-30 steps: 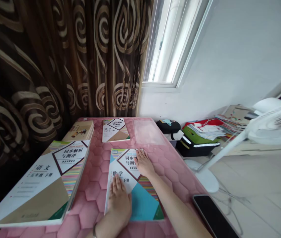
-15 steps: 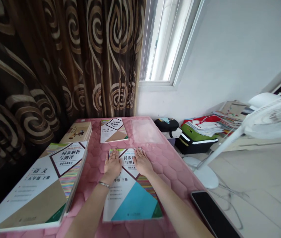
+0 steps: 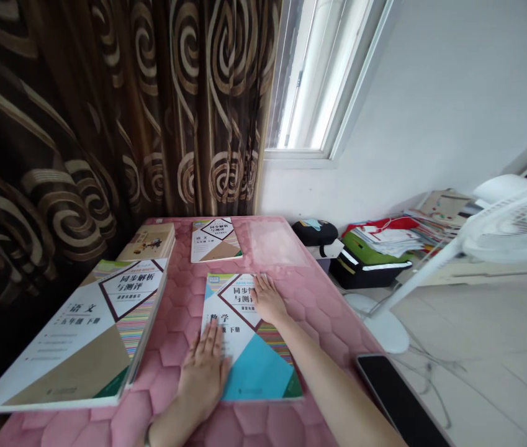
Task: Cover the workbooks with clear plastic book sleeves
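The left hand [image 3: 202,375] has slid down the left side of the book [image 3: 258,372], spreading contact across its cover; the right hand [image 3: 267,301] lies near the top, both flat, grasping nothing, the book flat on the pink pad [image 3: 172,344]

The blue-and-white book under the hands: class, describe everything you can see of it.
The book lies closed and flat, cover up, on the pink quilted cloth. Its softcover-looking front is white with a blue panel, brown-outlined diamond, striped band, green corner and dark Chinese lettering. The left hand rests across its left edge, the right hand near its top right corner.
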Available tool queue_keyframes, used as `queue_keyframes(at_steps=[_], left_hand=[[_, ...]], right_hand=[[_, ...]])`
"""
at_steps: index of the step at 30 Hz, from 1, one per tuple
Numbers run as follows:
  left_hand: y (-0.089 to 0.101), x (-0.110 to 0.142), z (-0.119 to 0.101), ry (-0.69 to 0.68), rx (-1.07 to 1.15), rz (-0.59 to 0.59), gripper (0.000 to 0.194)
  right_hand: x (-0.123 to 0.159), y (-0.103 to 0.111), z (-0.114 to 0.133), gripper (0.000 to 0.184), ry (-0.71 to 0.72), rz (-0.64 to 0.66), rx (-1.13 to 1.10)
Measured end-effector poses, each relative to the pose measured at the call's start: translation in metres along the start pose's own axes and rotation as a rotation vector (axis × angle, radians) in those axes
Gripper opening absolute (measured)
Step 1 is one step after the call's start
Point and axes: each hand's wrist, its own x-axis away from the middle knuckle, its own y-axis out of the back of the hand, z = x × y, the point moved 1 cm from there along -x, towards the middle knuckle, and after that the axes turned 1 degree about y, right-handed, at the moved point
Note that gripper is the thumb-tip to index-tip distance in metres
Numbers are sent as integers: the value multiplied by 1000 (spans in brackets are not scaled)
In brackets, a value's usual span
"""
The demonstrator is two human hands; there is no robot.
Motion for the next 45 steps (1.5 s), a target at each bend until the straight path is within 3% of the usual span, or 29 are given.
queue_keyframes(at_steps=[4, 7, 10, 12, 17, 20, 24, 28, 34, 40, 45], left_hand=[[3, 11, 13, 29, -22, -51, 60], [2, 8, 11, 37, -29, -75, 59], [0, 7, 9, 7, -50, -117, 58], [-1, 8, 11, -16, -67, -138, 56], [-1, 9, 14, -33, -71, -152, 56], [-2, 9, 13, -13, -62, -143, 56], [-6, 9, 13, 4, -49, -140, 56], [-12, 10, 15, -5, -26, -157, 58], [-14, 10, 16, 19, 41, -125, 57], [-7, 9, 17, 17, 85, -44, 57], [-8, 9, 17, 37, 148, -23, 58]], right_hand=[[0, 4, 7, 61, -38, 10, 36], [19, -1, 35, 60, -84, -17, 54], [60, -16, 70, 61, 67, -52, -21], [90, -24, 80, 61, 166, -103, -58], [131, -23, 45, 63, 4, -99, -37], [132, -16, 24, 60, -115, -100, -33], [121, -4, 19, 54, -284, -183, -109], [103, 15, 11, 47, -371, -176, -314], [92, 30, -7, 22, -418, 13, -763], [102, 26, -9, 43, -411, 172, -1374], [107, 21, 0, 48, -458, 232, -1604]])
